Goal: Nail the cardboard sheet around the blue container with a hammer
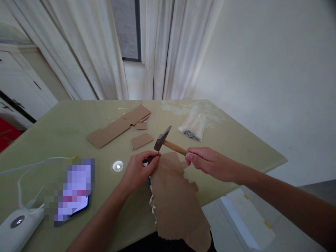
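Here, in the head view, a hammer (168, 140) is gripped by the right hand (210, 162), fingers wrapped fully round the far end of the wooden handle; the dark metal head is tilted up and sits just above and beside the left fingertips. The left hand (138, 169) is pinched shut, thumb and forefinger closed on sth small at the top edge of a torn sheet of brown cardboard (175, 199). What is pinched can't be told; too small, poss. a nail. The cardboard runs from under both hands back toward the person and hangs over the near edge of the table (65, 126).

Beyond the left hand, flat cardboard strips (118, 127) and a smaller scrap (141, 140) are laid well apart from the work. Beyond the right hand a clear plastic bag (194, 124) w/ dark small parts inside is seen. To the left of the left hand lie a phone (70, 192), screen blurred, and a white cable (23, 168).

Risk, as judged: the hammer head is v. close to the pinching fingertips, so an off-line blow could strike them. The handle is held at its end, so aim may be loose. The overhanging cardboard is unsupported and could shift or tear further under impact.
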The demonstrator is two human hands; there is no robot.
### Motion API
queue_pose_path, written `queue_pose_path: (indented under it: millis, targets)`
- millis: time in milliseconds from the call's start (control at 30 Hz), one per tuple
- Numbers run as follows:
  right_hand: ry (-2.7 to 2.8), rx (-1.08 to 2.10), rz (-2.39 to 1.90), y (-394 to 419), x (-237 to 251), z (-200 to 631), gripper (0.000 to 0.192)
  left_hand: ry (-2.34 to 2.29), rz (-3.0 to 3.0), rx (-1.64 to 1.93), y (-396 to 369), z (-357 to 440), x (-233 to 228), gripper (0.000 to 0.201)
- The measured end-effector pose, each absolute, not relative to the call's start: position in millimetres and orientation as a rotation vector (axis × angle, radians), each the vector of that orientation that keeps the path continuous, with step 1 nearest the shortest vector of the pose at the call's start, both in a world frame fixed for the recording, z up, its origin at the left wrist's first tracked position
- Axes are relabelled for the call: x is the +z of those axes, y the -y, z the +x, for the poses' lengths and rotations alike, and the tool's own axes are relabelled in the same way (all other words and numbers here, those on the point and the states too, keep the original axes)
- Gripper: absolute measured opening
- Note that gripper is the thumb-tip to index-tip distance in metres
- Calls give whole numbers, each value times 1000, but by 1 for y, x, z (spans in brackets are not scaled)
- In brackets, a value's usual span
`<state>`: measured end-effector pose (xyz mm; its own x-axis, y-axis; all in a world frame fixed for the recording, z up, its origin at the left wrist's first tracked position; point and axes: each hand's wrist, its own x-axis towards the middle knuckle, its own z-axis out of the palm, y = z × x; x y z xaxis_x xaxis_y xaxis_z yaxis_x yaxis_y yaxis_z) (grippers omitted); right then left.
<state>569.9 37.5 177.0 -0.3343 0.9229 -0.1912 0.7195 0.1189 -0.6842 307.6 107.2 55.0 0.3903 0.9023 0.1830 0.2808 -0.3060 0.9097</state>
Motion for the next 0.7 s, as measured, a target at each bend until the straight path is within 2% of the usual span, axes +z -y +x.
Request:
queue_pose_path:
  millis: [333,700]
  targets:
    - [2177,1031,-1612,-41,187,572,52,-1006,1822,865,-106,300,54,35]
    - [2199,1014,-1625,-43,191,574,54,-977,1720,850,-108,301,49,36]
